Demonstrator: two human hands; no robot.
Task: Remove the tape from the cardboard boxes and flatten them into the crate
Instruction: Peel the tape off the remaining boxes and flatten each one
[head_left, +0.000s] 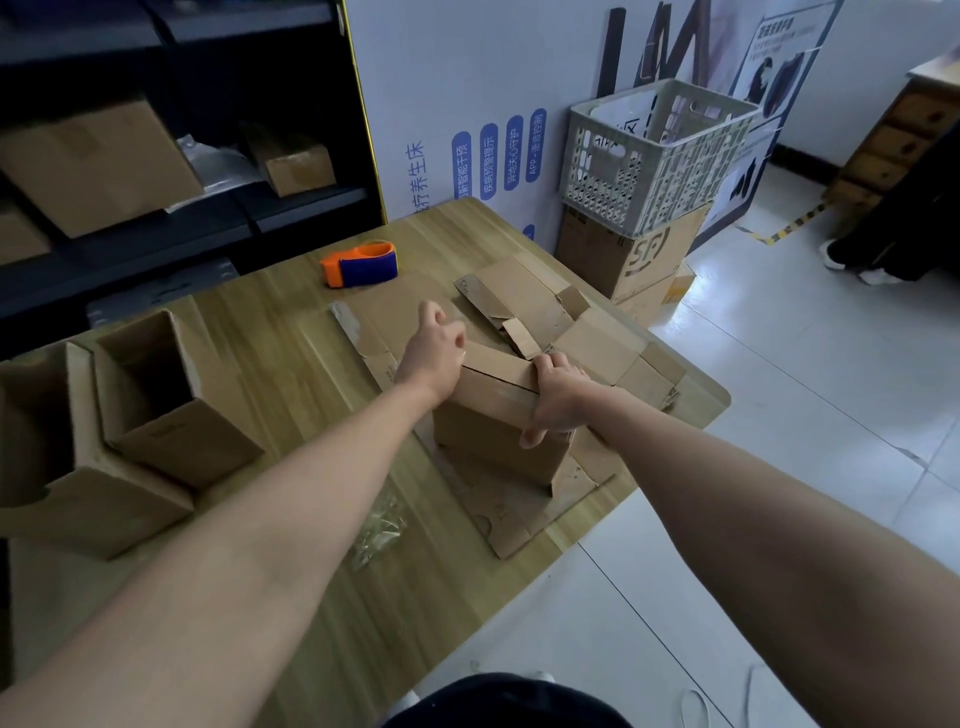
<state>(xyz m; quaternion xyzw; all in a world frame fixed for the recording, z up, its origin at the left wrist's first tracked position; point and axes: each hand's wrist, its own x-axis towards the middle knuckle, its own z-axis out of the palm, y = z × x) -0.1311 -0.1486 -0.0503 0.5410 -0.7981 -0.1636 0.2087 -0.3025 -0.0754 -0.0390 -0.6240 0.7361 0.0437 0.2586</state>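
A closed cardboard box (493, 436) stands on flattened cardboard (524, 506) near the table's right edge. My right hand (558, 400) grips its top right edge, fingers curled over the far side and thumb down the front. My left hand (434, 353) is at the box's far left top corner with its fingers curled; whether it pinches tape I cannot tell. More flattened boxes (540, 306) lie behind it. The grey plastic crate (649, 156) sits on stacked boxes (628, 254) beyond the table's far right corner.
Two open boxes (161, 405) lie on their sides at the table's left. An orange and blue tape dispenser (361, 265) rests at the back. Crumpled clear tape (376, 525) lies near the middle. Dark shelving (156, 156) with boxes stands behind; a person's feet (852, 267) at right.
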